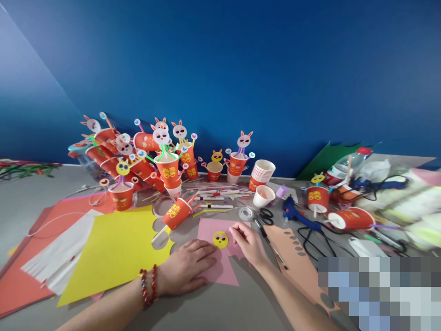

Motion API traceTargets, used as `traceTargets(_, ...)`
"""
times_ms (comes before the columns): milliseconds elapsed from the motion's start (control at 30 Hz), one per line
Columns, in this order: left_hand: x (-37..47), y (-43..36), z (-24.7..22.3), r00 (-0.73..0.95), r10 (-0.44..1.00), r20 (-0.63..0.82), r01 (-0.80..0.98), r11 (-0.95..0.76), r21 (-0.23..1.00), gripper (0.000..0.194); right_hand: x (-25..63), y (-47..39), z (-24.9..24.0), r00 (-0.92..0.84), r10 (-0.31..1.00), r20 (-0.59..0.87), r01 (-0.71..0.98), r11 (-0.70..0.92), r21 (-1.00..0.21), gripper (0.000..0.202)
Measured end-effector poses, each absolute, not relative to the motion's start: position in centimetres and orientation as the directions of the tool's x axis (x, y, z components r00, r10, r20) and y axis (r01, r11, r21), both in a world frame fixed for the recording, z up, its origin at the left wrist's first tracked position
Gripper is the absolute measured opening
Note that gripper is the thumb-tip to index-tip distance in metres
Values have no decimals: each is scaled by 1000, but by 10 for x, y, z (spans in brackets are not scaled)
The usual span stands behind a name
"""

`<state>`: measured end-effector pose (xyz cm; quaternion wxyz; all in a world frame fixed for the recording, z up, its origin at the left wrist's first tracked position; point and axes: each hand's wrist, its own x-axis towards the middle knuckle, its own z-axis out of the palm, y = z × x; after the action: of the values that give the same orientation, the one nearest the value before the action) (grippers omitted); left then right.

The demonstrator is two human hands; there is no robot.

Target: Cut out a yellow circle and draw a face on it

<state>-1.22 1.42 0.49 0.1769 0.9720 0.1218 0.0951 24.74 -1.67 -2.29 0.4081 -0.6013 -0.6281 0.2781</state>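
Yellow face cutout sits on the pink paper sheet, lower centre of frame, w/ drawn eyes showing. Right hand is just right of it, fingertips bunched at the cutout's edge as if pinching or nudging it; can't tell if it's gripped. Left hand lies flat, fingers spread, pressing the pink sheet's left side onto the grey worktop. To do this well, I'd judge: keep the left palm down so the sheet doesn't slide, handle the cutout by its rim only, avoid smearing the face. Further out: yellow card at left, scissors & blue glue gun upper right, finished red bunny cups behind.
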Motion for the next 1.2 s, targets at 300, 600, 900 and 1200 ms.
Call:
traceTargets(300,-9,11,8,947,298,122,234,-897,375,47,239,-23,-11,-94,939,332,795,271,-543,12)
traceTargets(600,-10,13,-3,931,347,116,297,-901,315,52,240,-22,-7,-70,946,316,775,251,-580,12)
traceTargets(900,-17,20,-24,905,337,260,316,-941,122,58,246,-23,14,-58,946,319,729,258,-634,11)
traceTargets(1200,-18,23,-27,913,308,266,304,-951,57,63,340,-46,76,248,913,324,748,32,-663,16)
